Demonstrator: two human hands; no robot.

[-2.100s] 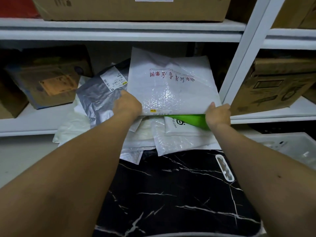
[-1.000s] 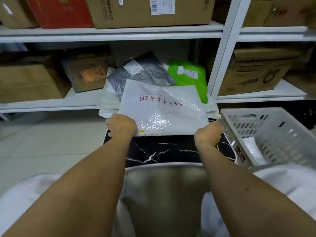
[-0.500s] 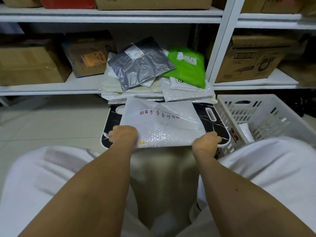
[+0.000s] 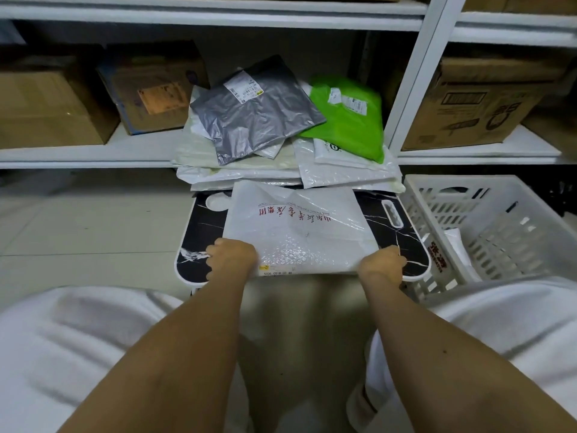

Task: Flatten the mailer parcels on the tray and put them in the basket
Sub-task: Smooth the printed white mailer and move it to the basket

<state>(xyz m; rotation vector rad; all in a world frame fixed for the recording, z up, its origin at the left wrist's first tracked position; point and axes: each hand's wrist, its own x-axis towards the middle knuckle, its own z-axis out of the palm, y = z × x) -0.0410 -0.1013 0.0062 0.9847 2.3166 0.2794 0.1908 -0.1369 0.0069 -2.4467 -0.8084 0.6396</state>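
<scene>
White bubble mailer (image 4: pixel 299 232) lies flat on our marble-patterned tray (image 4: pixel 406 226); left hand (image 4: pixel 232 256) and right hand (image 4: pixel 382 264) grip its near corners; basket (image 4: pixel 487 226) adjoins rightward.

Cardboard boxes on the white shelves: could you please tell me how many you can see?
4: a plain box far left, a box with an orange label beside it, a printed box right of the upright, and one above it. More may be hidden.

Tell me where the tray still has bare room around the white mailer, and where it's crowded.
Bare tray shows in two strips: left of the white mailer above the left hand, and right of it by the handle slot above the right hand. The far edge is crowded by the mailer pile. The basket has room.
</scene>
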